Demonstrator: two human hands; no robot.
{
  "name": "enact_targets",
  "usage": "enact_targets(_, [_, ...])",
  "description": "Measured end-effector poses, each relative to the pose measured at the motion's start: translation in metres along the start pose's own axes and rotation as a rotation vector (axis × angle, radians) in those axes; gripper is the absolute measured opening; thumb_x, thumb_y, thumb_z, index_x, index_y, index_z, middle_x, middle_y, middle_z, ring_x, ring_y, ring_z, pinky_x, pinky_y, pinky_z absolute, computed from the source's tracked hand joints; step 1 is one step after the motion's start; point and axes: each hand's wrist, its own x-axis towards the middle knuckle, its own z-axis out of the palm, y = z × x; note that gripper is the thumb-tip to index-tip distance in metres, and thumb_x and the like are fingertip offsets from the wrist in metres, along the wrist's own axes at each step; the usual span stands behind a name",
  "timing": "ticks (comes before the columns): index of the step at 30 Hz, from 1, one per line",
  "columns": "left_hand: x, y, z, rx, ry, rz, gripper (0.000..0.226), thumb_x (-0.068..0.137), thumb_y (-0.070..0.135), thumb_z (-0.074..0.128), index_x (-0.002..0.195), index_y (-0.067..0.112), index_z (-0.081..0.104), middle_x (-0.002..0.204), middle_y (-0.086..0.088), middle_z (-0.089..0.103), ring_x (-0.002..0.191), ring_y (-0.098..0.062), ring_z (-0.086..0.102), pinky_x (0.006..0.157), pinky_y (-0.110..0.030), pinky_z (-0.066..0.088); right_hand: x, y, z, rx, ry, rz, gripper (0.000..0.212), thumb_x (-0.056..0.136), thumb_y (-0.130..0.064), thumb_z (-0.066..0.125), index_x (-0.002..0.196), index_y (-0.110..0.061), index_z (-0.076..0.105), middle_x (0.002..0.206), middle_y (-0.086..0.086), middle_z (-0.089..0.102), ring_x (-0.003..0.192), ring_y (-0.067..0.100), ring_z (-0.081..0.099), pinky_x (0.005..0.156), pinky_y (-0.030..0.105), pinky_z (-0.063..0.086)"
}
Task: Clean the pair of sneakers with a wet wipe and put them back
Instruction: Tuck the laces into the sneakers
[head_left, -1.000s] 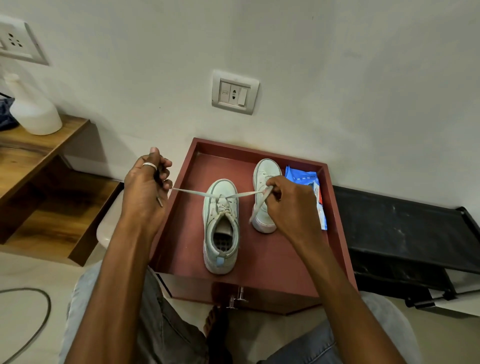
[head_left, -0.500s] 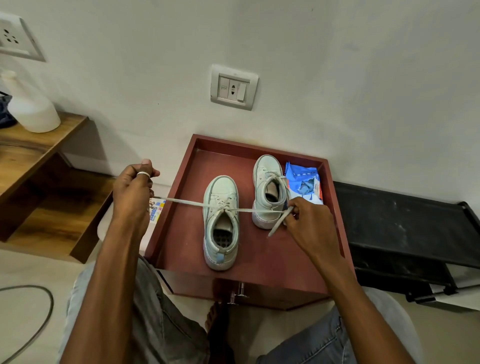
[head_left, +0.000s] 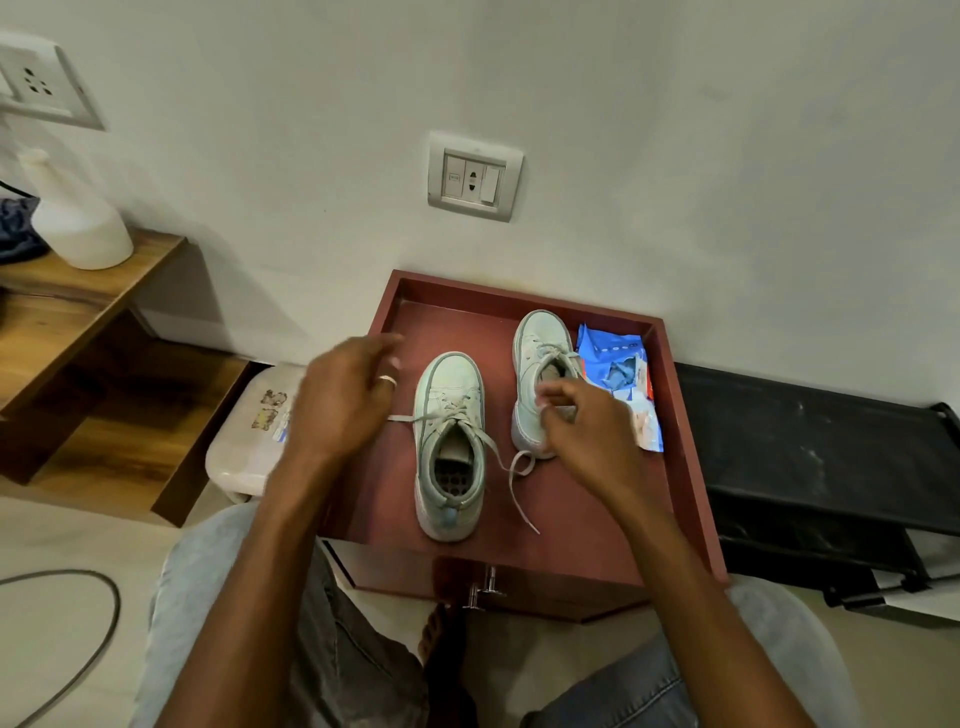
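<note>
Two sneakers (head_left: 449, 384) on the bench (head_left: 467, 322); over its left edge left hand (head_left: 343, 400), fingers loosely spread; over its middle right hand (head_left: 587, 431), fingers curled, pinch unclear.

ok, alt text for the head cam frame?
A person's left hand and right hand hover over two pale green sneakers in a red-brown tray: the nearer sneaker, its laces loose, and the farther sneaker, a blue wipes pack beside it.
</note>
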Motion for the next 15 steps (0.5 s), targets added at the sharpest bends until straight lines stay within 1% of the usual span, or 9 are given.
enact_targets(1, [-0.002, 0.005, 0.006, -0.041, -0.125, 0.018, 0.046, 0.093, 0.004, 0.058, 0.135, 0.022, 0.065, 0.13, -0.005, 0.069, 0.107, -0.024, 0.068, 0.094, -0.039, 0.054, -0.002, -0.005, 0.008, 0.028, -0.087, 0.007, 0.025, 0.094, -0.014, 0.057, 0.115, -0.021, 0.068, 0.107, -0.009, 0.07, 0.065, 0.003, 0.069, 0.068, 0.017, 0.054])
enact_targets(2, [-0.006, 0.008, 0.013, -0.039, -0.24, 0.025, 0.054, 0.09, -0.002, 0.056, 0.139, 0.022, 0.062, 0.132, -0.005, 0.069, 0.109, -0.022, 0.067, 0.094, -0.038, 0.054, -0.004, -0.009, 0.016, 0.03, -0.165, 0.009, 0.027, 0.095, -0.015, 0.056, 0.119, -0.02, 0.066, 0.11, -0.008, 0.068, 0.059, 0.006, 0.069, 0.067, 0.021, 0.056])
enact_targets(3, [-0.01, 0.01, 0.02, -0.003, -0.333, 0.03, 0.059, 0.089, -0.004, 0.054, 0.142, 0.023, 0.059, 0.135, -0.005, 0.067, 0.112, -0.021, 0.067, 0.095, -0.038, 0.054, -0.006, -0.012, 0.024, 0.01, -0.227, 0.001, 0.029, 0.095, -0.015, 0.056, 0.123, -0.018, 0.064, 0.113, -0.007, 0.067, 0.058, 0.008, 0.07, 0.07, 0.025, 0.057])
enact_targets(5, [-0.016, 0.008, 0.034, 0.091, -0.423, 0.042, 0.059, 0.09, -0.001, 0.057, 0.145, 0.022, 0.055, 0.136, -0.006, 0.067, 0.119, -0.026, 0.065, 0.095, -0.043, 0.055, -0.009, -0.012, 0.039, -0.048, -0.297, -0.02, 0.034, 0.095, -0.017, 0.056, 0.129, -0.017, 0.061, 0.121, -0.004, 0.067, 0.072, 0.014, 0.072, 0.081, 0.031, 0.057])
enact_targets(7, [-0.017, 0.001, 0.04, 0.141, -0.412, 0.04, 0.052, 0.091, 0.004, 0.061, 0.14, 0.02, 0.059, 0.127, -0.009, 0.071, 0.114, -0.031, 0.068, 0.089, -0.048, 0.058, -0.009, -0.009, 0.047, -0.078, -0.286, -0.031, 0.033, 0.093, -0.019, 0.057, 0.126, -0.017, 0.064, 0.119, -0.002, 0.07, 0.087, 0.018, 0.071, 0.088, 0.037, 0.055])
enact_targets(9, [-0.014, -0.007, 0.042, 0.169, -0.364, 0.029, 0.038, 0.091, 0.01, 0.065, 0.127, 0.021, 0.067, 0.115, -0.009, 0.075, 0.103, -0.031, 0.07, 0.082, -0.046, 0.059, -0.006, -0.007, 0.049, -0.104, -0.235, -0.026, 0.027, 0.092, -0.019, 0.06, 0.117, -0.018, 0.07, 0.109, -0.003, 0.073, 0.092, 0.013, 0.069, 0.088, 0.034, 0.054])
enact_targets(11, [-0.012, -0.009, 0.041, 0.174, -0.329, 0.027, 0.022, 0.092, 0.018, 0.067, 0.113, 0.023, 0.072, 0.103, -0.006, 0.076, 0.093, -0.03, 0.07, 0.077, -0.043, 0.059, -0.004, -0.007, 0.047, -0.148, -0.21, -0.052, 0.021, 0.091, -0.018, 0.062, 0.109, -0.018, 0.073, 0.103, -0.003, 0.074, 0.093, 0.01, 0.067, 0.084, 0.029, 0.053])
enact_targets(12, [-0.011, -0.01, 0.04, 0.162, -0.319, 0.03, 0.016, 0.093, 0.021, 0.068, 0.108, 0.023, 0.073, 0.099, -0.005, 0.076, 0.091, -0.029, 0.07, 0.075, -0.042, 0.058, -0.002, -0.007, 0.046, -0.182, -0.206, -0.09, 0.02, 0.091, -0.018, 0.061, 0.107, -0.017, 0.074, 0.102, -0.002, 0.074, 0.094, 0.012, 0.067, 0.083, 0.029, 0.052])
enact_targets(15, [-0.01, -0.01, 0.039, 0.117, -0.299, 0.052, 0.012, 0.094, 0.031, 0.069, 0.1, 0.023, 0.075, 0.094, -0.002, 0.076, 0.086, -0.026, 0.069, 0.073, -0.041, 0.058, 0.009, -0.007, 0.044, -0.3, -0.164, -0.258, 0.018, 0.092, -0.018, 0.058, 0.094, -0.012, 0.075, 0.093, 0.006, 0.072, 0.086, 0.022, 0.065, 0.076, 0.036, 0.052])
